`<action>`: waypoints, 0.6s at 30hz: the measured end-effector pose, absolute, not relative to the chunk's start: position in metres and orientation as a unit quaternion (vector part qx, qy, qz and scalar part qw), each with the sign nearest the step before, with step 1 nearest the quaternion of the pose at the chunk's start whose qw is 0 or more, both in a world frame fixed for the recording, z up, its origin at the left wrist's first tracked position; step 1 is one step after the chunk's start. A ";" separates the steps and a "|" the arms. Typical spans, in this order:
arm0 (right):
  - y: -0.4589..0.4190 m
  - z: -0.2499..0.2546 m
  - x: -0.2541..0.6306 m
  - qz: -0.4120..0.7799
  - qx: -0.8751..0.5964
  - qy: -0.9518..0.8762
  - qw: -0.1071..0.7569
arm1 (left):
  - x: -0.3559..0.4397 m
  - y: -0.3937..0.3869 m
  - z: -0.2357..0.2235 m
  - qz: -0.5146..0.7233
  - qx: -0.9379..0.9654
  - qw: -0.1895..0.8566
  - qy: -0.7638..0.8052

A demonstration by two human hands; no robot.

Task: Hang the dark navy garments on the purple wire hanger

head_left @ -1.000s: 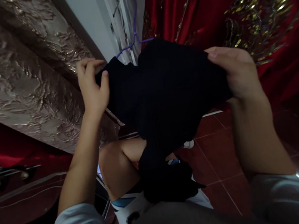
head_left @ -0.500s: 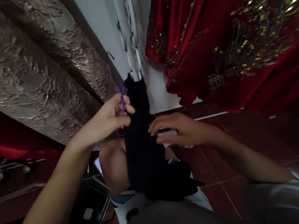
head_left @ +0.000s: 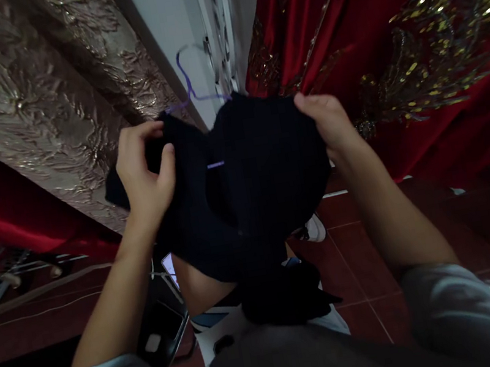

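A dark navy or black garment is spread in front of me on a thin purple hanger. The hanger's hook stands up above the neckline, and a bit of its lower bar shows through the front opening. My left hand curls around the garment's left shoulder, thumb over the front and a gap between thumb and forefinger. At the upper right edge, my right hand pinches the cloth between thumb and fingers. The lower part of the garment lies bunched on my lap. Folds hide the hanger's ends.
Textured beige-gold fabric hangs at the left. Red satin with gold sequins hangs at the right. White doors with handles stand ahead. A phone with a lit screen and a dark case lie low on the left.
The garment has gone from a narrow folded strip to spread wide. My hands have moved apart and upward; the right hand now grips its edge. The hanger now sits inside the neckline.
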State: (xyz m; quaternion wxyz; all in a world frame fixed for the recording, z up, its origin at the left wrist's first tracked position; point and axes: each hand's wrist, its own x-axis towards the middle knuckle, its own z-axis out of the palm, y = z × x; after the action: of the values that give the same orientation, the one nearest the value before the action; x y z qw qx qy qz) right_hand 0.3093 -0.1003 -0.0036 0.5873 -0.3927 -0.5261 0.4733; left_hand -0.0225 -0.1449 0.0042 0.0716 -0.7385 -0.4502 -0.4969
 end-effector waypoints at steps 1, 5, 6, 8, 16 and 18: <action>-0.089 0.008 0.307 0.456 -0.384 -0.524 0.608 | -0.016 -0.147 0.001 -0.479 -0.749 0.110 -0.445; -0.065 0.033 0.309 0.392 -0.343 -0.501 0.691 | 0.005 -0.154 -0.020 -0.312 -0.846 0.110 -0.417; -0.066 0.032 0.313 0.370 -0.336 -0.495 0.711 | 0.008 -0.155 -0.027 -0.269 -0.860 0.101 -0.422; -0.077 0.021 0.323 0.325 -0.333 -0.486 0.740 | 0.013 -0.156 -0.042 -0.219 -0.864 0.084 -0.445; -0.117 -0.035 0.345 0.301 -0.357 -0.422 0.777 | 0.038 -0.166 -0.084 -0.354 -0.757 -0.103 -0.540; -0.116 -0.041 0.340 0.309 -0.347 -0.419 0.780 | 0.052 -0.162 -0.087 -0.399 -0.717 -0.134 -0.556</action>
State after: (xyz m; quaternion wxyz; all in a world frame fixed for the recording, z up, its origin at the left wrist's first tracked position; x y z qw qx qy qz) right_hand 0.3402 -0.1156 -0.0410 0.7798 -0.3473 -0.4189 0.3094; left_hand 0.0518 -0.1618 -0.0870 -0.1340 -0.7171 -0.5559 -0.3985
